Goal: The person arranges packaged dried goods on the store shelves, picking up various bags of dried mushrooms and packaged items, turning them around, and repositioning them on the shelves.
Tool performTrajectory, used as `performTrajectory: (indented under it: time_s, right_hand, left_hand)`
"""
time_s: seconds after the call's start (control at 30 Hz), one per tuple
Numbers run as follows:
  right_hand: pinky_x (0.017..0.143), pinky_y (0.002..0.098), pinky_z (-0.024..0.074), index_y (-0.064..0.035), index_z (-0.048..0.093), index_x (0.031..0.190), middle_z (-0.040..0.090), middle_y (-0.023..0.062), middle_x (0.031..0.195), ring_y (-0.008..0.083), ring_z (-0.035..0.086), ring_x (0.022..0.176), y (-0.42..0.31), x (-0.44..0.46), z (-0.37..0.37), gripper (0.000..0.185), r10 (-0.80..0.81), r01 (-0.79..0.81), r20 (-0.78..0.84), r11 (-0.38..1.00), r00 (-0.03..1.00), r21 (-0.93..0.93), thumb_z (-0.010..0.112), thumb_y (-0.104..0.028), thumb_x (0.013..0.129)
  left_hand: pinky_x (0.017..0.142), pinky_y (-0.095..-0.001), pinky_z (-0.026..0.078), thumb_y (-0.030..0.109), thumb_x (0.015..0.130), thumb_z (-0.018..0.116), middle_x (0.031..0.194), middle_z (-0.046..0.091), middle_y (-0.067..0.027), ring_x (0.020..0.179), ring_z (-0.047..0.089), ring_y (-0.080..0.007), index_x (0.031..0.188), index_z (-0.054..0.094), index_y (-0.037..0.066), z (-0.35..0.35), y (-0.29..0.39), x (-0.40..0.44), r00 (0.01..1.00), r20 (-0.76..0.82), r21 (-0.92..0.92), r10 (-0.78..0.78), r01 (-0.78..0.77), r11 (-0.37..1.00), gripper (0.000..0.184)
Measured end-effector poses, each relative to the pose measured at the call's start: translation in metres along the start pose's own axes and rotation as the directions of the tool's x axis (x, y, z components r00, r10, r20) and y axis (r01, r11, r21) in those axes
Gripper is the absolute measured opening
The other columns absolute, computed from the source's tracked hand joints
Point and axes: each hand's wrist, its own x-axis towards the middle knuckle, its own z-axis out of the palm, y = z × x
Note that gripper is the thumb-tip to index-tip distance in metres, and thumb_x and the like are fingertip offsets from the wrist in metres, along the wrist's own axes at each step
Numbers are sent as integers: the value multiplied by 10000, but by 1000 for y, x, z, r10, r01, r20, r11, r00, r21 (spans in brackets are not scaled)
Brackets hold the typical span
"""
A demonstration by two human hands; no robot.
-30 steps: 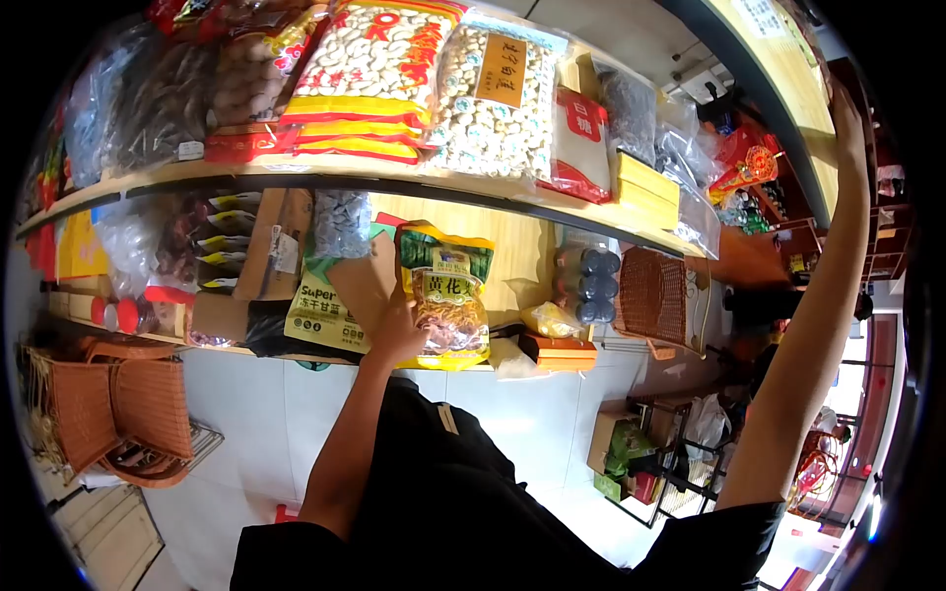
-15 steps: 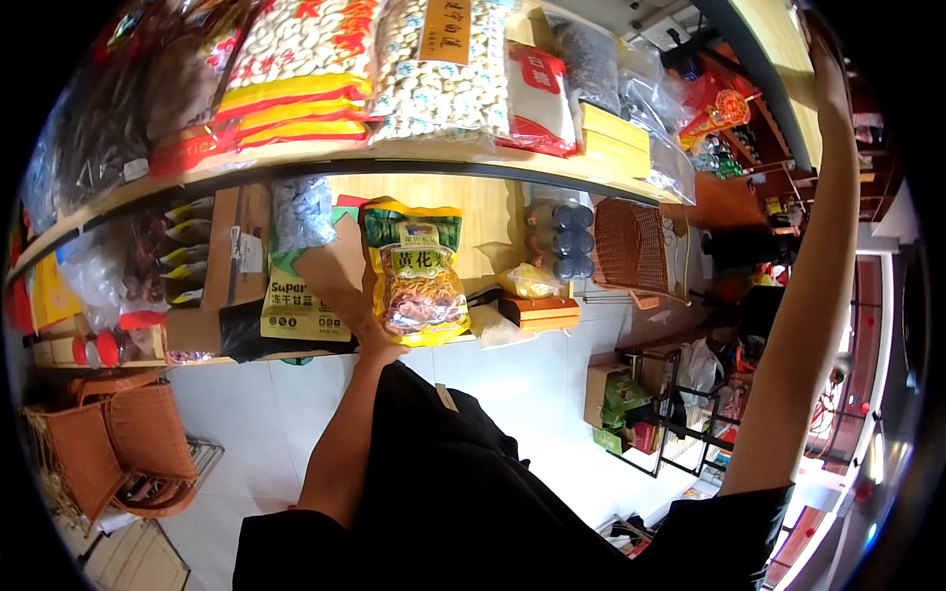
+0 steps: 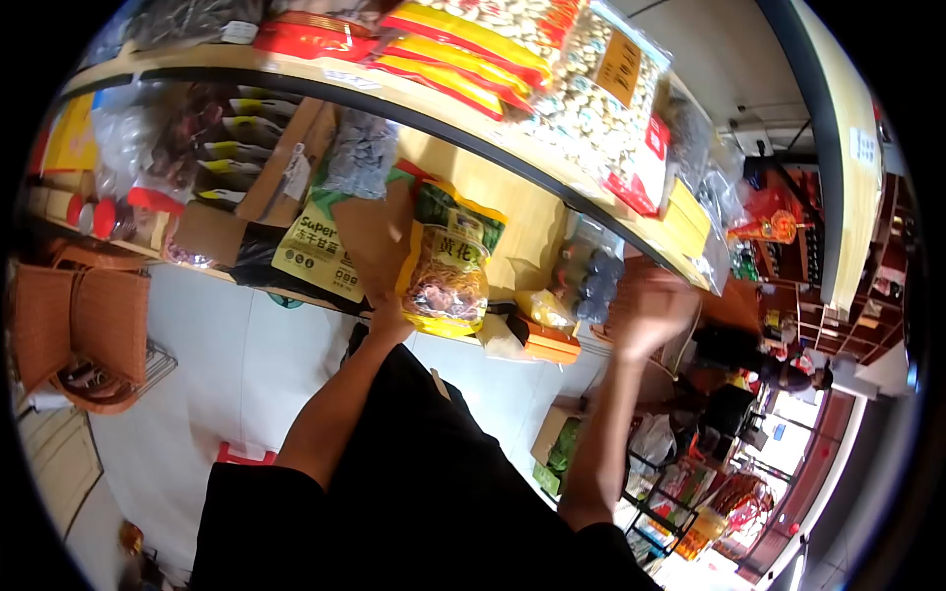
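Note:
My left hand [image 3: 391, 320] grips the lower left edge of a green and yellow bag of dried daylily [image 3: 448, 266], which stands upright on the lower shelf. Its thumb lies by the bag's bottom corner; the other fingers are partly hidden in shadow behind the edge. Left of that hand leans a green pouch [image 3: 317, 258] marked "Super". My right hand [image 3: 652, 313], smeared by motion, hangs in front of the shelf's right end, close to some dark round items in clear wrap [image 3: 596, 286]. Its fingers are too blurred to read.
The upper shelf edge [image 3: 473, 148] runs above my hands, with nut bags [image 3: 601, 94] on it. An orange box [image 3: 550, 340] and a small yellow bag [image 3: 544, 307] sit on the lower shelf. Wicker chairs [image 3: 110, 325] stand at the left. An upright shelf panel [image 3: 849, 148] rises at right.
My right hand has come down from the high shelf at the right to the lower shelf's right end. The view has tilted. My left hand stays at the daylily bag.

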Motion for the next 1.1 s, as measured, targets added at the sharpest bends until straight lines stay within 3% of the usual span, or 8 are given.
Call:
performTrajectory:
  time_s: [0.03,0.07,0.13,0.17,0.23,0.63,0.77,1.1]
  right_hand:
    - [749,307,453,-50,584,896,583,54,895,173,550,817,11,-49,24,119,109,-68,251,984,962,-166,583,-36,778]
    - [752,291,453,-40,579,950,580,39,886,158,555,831,21,-107,55,201,356,-406,257,896,898,180,591,12,757]
    - [821,316,474,-28,505,1148,551,75,1028,189,557,925,67,-218,87,420,581,-686,388,690,716,233,607,35,746]
    - [878,334,474,-24,450,1230,522,116,1123,223,547,1005,91,-248,87,569,427,-411,608,895,670,-175,694,-13,716]
    - [949,401,457,-5,391,1290,472,198,1230,328,515,1105,78,-288,98,778,596,-489,592,797,542,-354,810,-85,639]
    - [920,408,462,-7,333,1331,507,228,1210,353,543,1087,63,-288,109,895,662,-665,612,693,433,-279,852,-213,631]
    - [930,335,460,0,357,1364,579,118,1181,210,572,1064,40,-270,106,773,540,-966,840,183,-59,-185,793,-137,740]
    - [918,307,449,-5,625,1174,653,96,1120,184,592,1023,-7,-241,100,508,310,-845,938,450,-155,-288,786,-165,720]
  left_hand:
    - [860,-452,498,159,638,733,1069,590,-301,998,602,-431,1276,329,-29,-8,10,-2,999,-12,48,-33,34,998,778]
    - [853,-440,502,161,641,723,1052,606,-290,978,613,-421,1235,392,-32,-9,8,0,998,56,28,6,-8,1000,707]
    - [837,-415,506,155,661,692,1011,636,-267,968,627,-390,1081,568,-50,-28,24,0,983,176,-3,50,-50,999,483]
    - [837,-415,506,155,661,692,1011,636,-267,968,627,-390,1081,568,-50,-28,21,5,983,179,8,51,-53,999,483]
    - [828,-414,503,170,671,714,996,642,-267,961,629,-389,1024,613,-59,-19,11,15,971,207,-76,118,-105,992,433]
    - [794,-425,493,239,737,725,987,651,-252,952,630,-397,1075,584,-40,-102,47,-16,986,81,-237,148,-125,963,461]
    - [796,-411,500,249,728,732,982,663,-226,956,631,-382,1096,589,-15,-122,35,-29,985,75,-267,157,-132,955,475]
    - [773,-401,513,291,650,799,904,668,-235,897,648,-362,990,640,-42,-161,10,-35,920,391,99,17,-60,993,502]
